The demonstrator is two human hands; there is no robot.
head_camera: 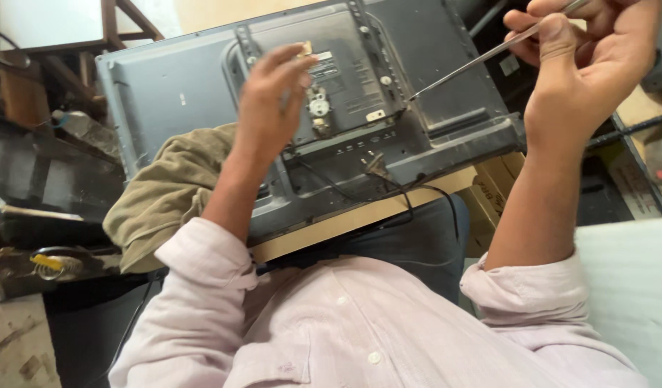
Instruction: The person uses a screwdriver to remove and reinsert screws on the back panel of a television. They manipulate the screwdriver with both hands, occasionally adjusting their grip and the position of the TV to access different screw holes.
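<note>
A flat grey television [180, 90] lies face down on a wooden board, its back panel up. My left hand [270, 100] hovers over the centre of the back panel, near the bracket mount and a white round socket [319, 106]; its fingers are loosely curled and I cannot tell if they pinch anything. My right hand [597, 65] grips a long thin screwdriver [482, 57], whose tip touches the back panel by the right edge of the raised centre section. A black power cable [410, 194] runs off the television's near edge.
An olive cloth [166, 190] lies under the television's left near corner. A wooden board edge [360, 215] shows below it. Cardboard boxes [496, 190] sit at right. A cluttered dark bench with a yellow-wrapped tool [51, 262] is at left. A white sheet [629, 287] lies at lower right.
</note>
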